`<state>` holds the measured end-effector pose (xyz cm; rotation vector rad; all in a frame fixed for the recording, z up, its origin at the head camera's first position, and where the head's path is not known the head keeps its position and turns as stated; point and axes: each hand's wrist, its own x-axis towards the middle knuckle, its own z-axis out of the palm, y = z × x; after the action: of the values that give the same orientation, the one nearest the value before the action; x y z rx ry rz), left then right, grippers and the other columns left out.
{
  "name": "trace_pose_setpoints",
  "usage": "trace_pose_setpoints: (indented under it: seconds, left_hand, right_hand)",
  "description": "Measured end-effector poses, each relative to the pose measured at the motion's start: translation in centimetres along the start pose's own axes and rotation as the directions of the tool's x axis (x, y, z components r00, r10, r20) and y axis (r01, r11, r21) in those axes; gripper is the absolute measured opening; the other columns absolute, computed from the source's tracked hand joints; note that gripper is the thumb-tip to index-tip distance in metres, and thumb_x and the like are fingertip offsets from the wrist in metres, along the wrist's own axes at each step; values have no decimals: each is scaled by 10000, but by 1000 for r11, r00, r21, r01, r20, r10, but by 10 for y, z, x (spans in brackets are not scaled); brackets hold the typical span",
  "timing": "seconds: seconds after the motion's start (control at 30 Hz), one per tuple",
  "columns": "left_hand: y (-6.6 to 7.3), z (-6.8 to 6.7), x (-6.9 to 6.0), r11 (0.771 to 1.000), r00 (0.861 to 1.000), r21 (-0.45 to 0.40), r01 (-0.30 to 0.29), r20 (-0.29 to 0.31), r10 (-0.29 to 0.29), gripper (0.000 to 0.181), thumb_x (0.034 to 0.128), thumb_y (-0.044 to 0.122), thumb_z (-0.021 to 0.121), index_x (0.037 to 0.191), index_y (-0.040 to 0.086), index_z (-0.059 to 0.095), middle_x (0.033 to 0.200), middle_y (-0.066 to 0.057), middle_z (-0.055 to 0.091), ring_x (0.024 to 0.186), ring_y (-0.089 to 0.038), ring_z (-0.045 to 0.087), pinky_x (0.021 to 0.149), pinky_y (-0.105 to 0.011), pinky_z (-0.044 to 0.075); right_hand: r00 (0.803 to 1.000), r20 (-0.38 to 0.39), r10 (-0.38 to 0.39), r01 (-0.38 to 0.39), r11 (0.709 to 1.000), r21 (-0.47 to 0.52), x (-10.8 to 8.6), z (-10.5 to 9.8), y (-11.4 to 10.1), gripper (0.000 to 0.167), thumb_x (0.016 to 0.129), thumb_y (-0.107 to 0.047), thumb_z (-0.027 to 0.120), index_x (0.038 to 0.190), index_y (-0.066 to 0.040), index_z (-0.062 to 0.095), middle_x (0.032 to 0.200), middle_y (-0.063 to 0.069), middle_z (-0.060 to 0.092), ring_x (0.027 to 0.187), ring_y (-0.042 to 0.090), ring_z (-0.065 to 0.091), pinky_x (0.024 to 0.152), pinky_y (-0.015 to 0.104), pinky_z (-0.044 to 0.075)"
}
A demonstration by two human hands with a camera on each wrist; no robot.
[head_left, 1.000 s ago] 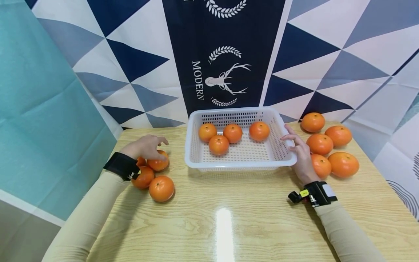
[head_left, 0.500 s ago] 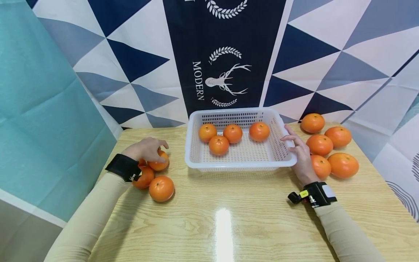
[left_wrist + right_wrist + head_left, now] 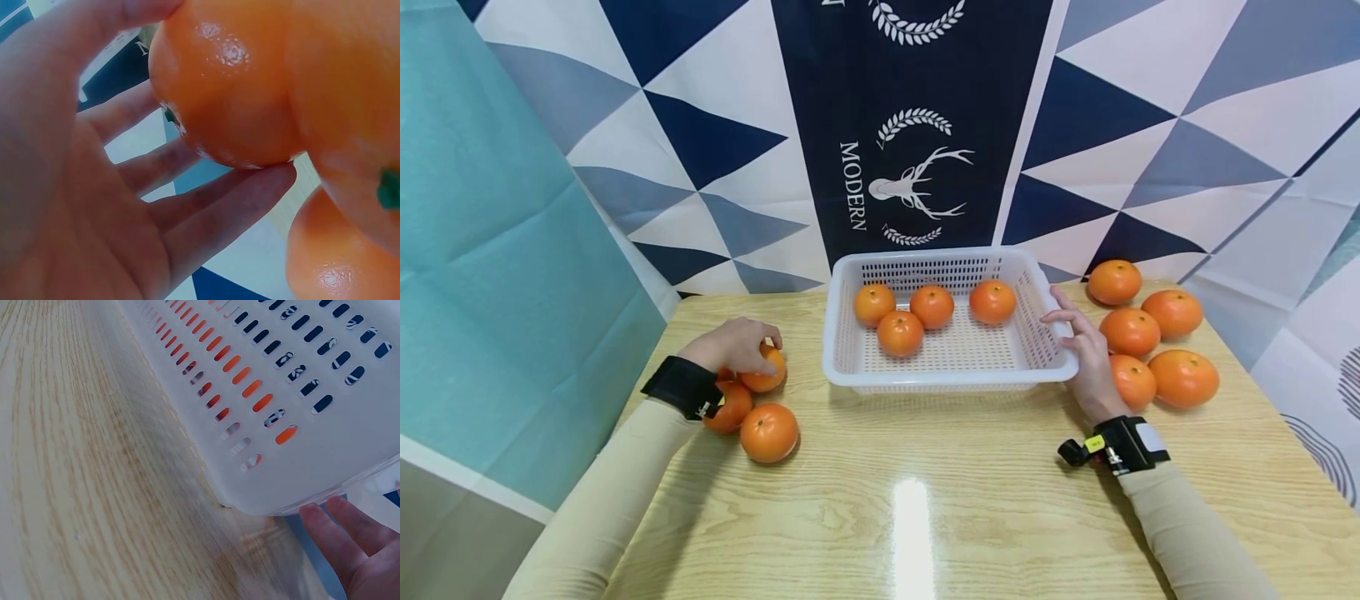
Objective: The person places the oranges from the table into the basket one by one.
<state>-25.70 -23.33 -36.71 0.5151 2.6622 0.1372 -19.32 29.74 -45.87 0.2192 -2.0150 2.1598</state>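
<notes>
Fingers and thumb of my left hand (image 3: 736,345) curl round an orange (image 3: 767,372) at the table's left. In the left wrist view the thumb lies against that orange (image 3: 225,87) near its top, and the fingers spread along its side and underside. Other oranges crowd close to it, one of them partly hidden by the wrist. My right hand (image 3: 1092,371) holds the right end of a white plastic basket (image 3: 951,382), with fingertips over its rim. Inside the basket are several oranges (image 3: 901,333). From the right wrist, two fingers (image 3: 334,540) show against the basket's edge.
Several larger oranges (image 3: 1183,379) lie right of the basket, close beside my right hand. Nearest on the left is another orange (image 3: 770,433). A patterned cloth (image 3: 917,125) hangs behind the wooden table (image 3: 850,508).
My left hand has settled slightly lower, and its fingers have drawn in round the orange. The right hand and the basket stay put.
</notes>
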Motion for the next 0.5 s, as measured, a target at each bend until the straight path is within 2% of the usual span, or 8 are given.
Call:
trace_pose_setpoints:
  seconds: [0.17, 0.3, 0.4, 0.5]
  left_hand:
    - [2, 0, 0, 1000, 1000, 17, -13, 2, 13, 454, 930, 260, 804, 1346, 92, 737, 1163, -150, 711, 997, -303, 586, 837, -344, 454]
    - [3, -1, 0, 1000, 1000, 12, -21, -6, 21, 446, 934, 251, 812, 1344, 90, 738, 1171, -150, 711, 949, -287, 600, 777, -317, 469]
    - [3, -1, 0, 999, 998, 7, -49, -38, 49, 431, 927, 240, 809, 1323, 84, 743, 1184, -150, 733, 935, -279, 610, 787, -328, 499]
    - [4, -5, 0, 996, 993, 12, -84, -85, 85, 409, 920, 230, 797, 1297, 81, 746, 1177, -146, 757, 957, -289, 626, 855, -378, 540]
  right_hand:
    - [1000, 9, 7, -7, 1000, -17, 0, -1, -2, 436, 1017, -13, 311, 1211, -120, 687, 1911, -2, 235, 1566, 158, 472, 918, 156, 638]
    - [1000, 15, 4, -4, 1000, -17, 0, -1, -1, 441, 1016, -13, 310, 1214, -122, 688, 1913, 2, 224, 1590, 169, 448, 938, 150, 631]
    - [1000, 13, -4, 4, 1000, -8, 0, -1, 0, 444, 1010, -7, 316, 1204, -132, 696, 1911, 14, 231, 1557, 137, 477, 914, 145, 630]
    - [1000, 10, -12, 12, 1000, 3, -1, -2, 1, 446, 1008, -4, 322, 1201, -133, 702, 1907, 17, 247, 1492, 82, 522, 862, 152, 636]
